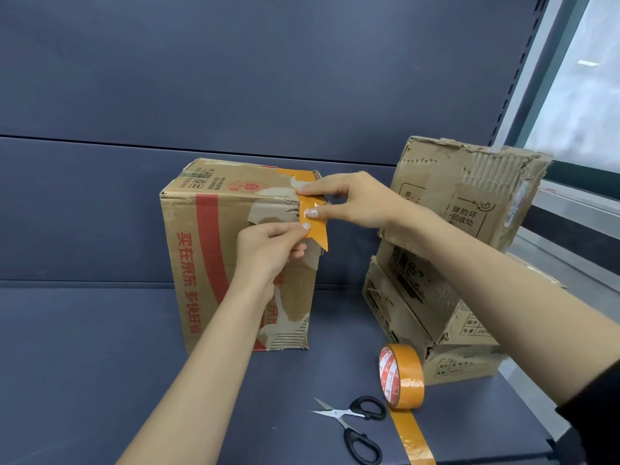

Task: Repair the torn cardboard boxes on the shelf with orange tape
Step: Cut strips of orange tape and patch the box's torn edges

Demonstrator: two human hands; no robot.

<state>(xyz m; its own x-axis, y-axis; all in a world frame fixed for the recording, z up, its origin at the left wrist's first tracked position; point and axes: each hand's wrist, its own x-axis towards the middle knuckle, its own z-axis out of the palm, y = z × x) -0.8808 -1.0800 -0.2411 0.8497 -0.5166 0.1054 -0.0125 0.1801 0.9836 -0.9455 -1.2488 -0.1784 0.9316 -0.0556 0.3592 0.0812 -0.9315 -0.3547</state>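
A torn cardboard box with red print (pixel 214 263) stands upright on the dark shelf (pixel 84 364). An orange tape strip (pixel 315 226) runs from its top down over the torn right front corner, and its lower end hangs loose. My left hand (pixel 268 250) pinches the strip's left edge against the box front. My right hand (pixel 352 203) pinches the strip near the top edge, thumb on the tape. The orange tape roll (pixel 402 377) stands on edge at the front right, with a loose tail trailing toward me.
Black-handled scissors (pixel 355 427) lie open on the shelf left of the roll. Two more torn boxes (pixel 453 229) are stacked at the right, the upper one tilted. The shelf's back panel (pixel 235 78) rises behind, and a window (pixel 577 95) sits at the far right.
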